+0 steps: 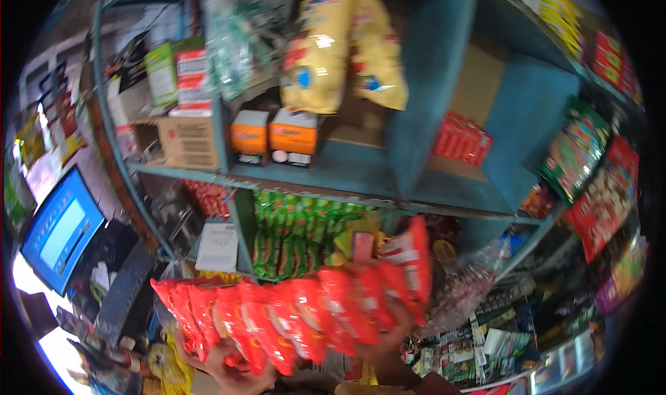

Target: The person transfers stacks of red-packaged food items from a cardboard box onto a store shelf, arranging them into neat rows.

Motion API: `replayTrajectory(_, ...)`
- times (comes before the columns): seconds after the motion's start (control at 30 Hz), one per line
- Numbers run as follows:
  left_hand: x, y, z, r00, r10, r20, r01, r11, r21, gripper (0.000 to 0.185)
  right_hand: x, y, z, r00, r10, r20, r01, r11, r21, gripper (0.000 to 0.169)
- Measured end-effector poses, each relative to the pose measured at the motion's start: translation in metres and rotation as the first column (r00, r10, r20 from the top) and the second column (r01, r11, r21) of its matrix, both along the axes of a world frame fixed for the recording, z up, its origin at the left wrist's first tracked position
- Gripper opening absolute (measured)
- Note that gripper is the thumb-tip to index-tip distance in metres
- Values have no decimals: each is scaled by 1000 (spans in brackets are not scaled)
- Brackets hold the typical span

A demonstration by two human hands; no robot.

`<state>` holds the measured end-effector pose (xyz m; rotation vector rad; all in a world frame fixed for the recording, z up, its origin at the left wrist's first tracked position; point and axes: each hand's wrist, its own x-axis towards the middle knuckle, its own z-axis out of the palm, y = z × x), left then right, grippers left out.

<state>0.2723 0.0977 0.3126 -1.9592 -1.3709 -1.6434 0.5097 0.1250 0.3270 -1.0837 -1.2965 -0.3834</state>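
A long row of red plastic snack packets [283, 317] is held together in front of me, below a blue shelf. My left hand [234, 366] grips its left part from underneath. At the right end, my right hand [390, 332] holds it from below, partly hidden by the packets. Just behind the row are rows of green packets [291, 233] on a lower shelf. Two yellow snack bags [317, 56] hang above, with orange and white boxes [294, 134] on the shelf beside them.
A blue wooden shelf edge [322, 191] crosses above my hands. Red packets [463, 137] lie in the right compartment, with a cardboard box [188, 142] in the left one. At the left stands a lit monitor [62, 231]. Large snack bags [575, 147] hang at the right.
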Motion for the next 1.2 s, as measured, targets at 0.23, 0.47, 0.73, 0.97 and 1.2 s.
replayTrajectory(0.23, 140, 33, 100, 882, -354, -311, 466, 749, 470, 53, 167, -19, 57, 977, -78, -199, 129, 957, 258, 74)
replayTrajectory(0.47, 297, 39, 208, 914, -183, -362, 386, 662, 643, 46, 293, 15, 123, 974, 26, -226, 60, 928, 367, 82)
replayTrajectory(0.73, 386, 117, 278, 959, -78, -274, 259, 637, 726, 69, 365, 120, 197, 937, 278, -211, -138, 852, 506, 84)
replayTrajectory(0.97, 452, 214, 293, 971, -211, -114, 240, 843, 482, 79, 412, 175, 233, 753, -628, -194, 648, 760, 55, 92)
replayTrajectory(1.2, 480, 270, 266, 952, -285, -113, 243, 925, -291, 101, 422, 176, 224, 645, -715, 270, 763, 587, -270, 97)
